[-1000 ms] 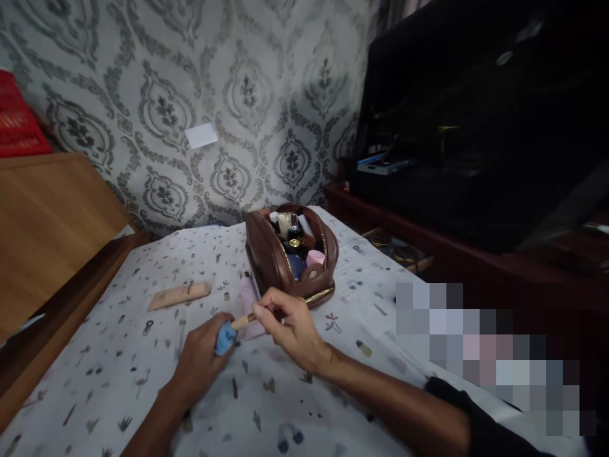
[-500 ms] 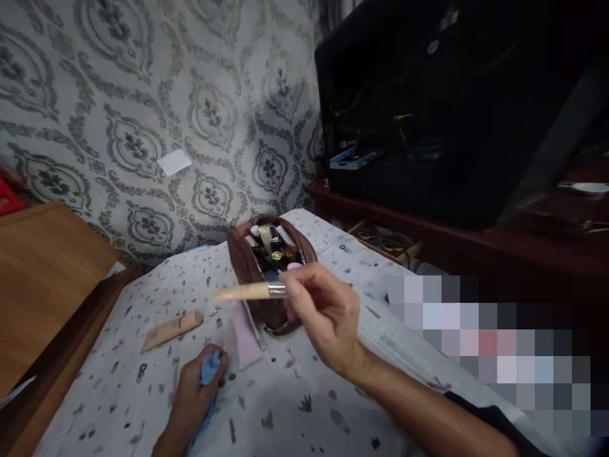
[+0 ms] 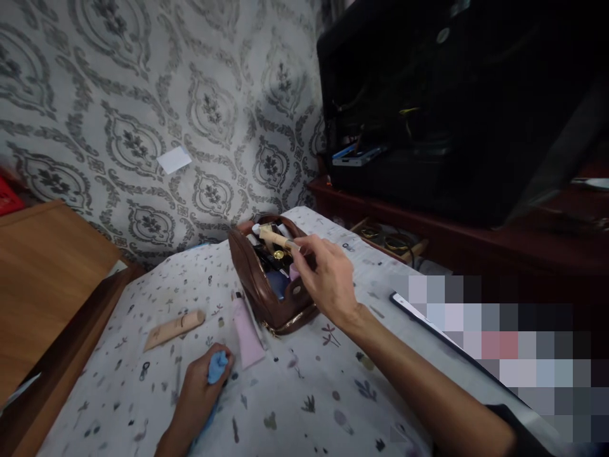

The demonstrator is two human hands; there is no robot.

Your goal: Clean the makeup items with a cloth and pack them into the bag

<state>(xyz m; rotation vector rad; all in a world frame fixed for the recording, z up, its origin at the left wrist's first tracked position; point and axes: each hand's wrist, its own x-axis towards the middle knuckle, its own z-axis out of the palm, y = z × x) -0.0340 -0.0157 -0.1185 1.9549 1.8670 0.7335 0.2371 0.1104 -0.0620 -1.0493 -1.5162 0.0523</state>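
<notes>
My right hand (image 3: 328, 279) is closed on a pale wooden-handled brush (image 3: 278, 240), holding it over the mouth of an unzipped brown leather pouch (image 3: 259, 289) that holds several small bottles and tubes. My left hand (image 3: 200, 387) rests on the patterned white cloth (image 3: 295, 406) near the front, its fingers closed on a blue cloth (image 3: 216, 368). A pink tube (image 3: 247, 333) lies just left of the pouch. A beige tube (image 3: 174, 329) lies further left.
A wooden board (image 3: 42, 273) runs along the left edge. A dark red shelf (image 3: 428, 235) with a large black case (image 3: 451, 108) stands at the right. A dark flat phone-like object (image 3: 428, 324) lies right of my forearm. Patterned wallpaper is behind.
My right hand lifted the brush away from the blue cloth and carried it back to the pouch's mouth. My left hand drew back toward me with the blue cloth.
</notes>
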